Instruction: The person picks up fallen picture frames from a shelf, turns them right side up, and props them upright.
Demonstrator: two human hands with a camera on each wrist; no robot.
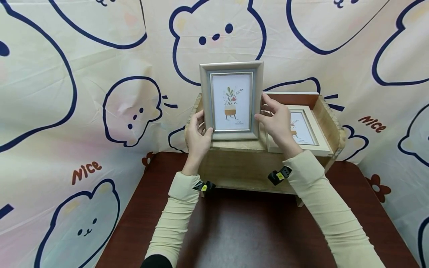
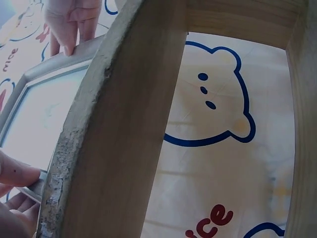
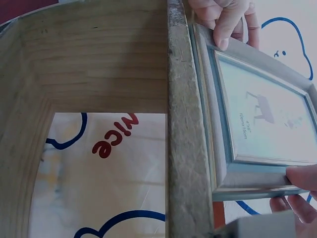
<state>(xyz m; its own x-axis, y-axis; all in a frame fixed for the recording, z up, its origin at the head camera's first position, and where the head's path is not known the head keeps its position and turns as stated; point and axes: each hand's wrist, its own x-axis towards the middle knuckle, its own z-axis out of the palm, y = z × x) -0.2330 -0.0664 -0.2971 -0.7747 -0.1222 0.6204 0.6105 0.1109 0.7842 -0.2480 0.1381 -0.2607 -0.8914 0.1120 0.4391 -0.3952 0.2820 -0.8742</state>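
A grey picture frame (image 1: 231, 137) with a potted-plant print stands nearly upright over the left part of a wooden shelf's top board. My left hand (image 1: 198, 137) grips its lower left edge, thumb on the front and fingers behind. On the opposite side my right hand (image 1: 277, 121) pinches the right edge between thumb and fingers. Both hands also show at the frame's two sides in the right wrist view, where the grey frame (image 3: 247, 176) is close beside the shelf's front edge. A cream picture frame (image 1: 321, 139) with a similar print lies face up on the shelf's right part, partly behind my right hand.
The wooden shelf (image 1: 248, 171) has raised side panels and an open compartment below, seen through in the left wrist view. It stands on a dark red-brown table (image 1: 214, 230). A reddish-brown strip (image 1: 291, 99) runs along the shelf's back. Behind hangs a bear-print cloth (image 1: 134, 111).
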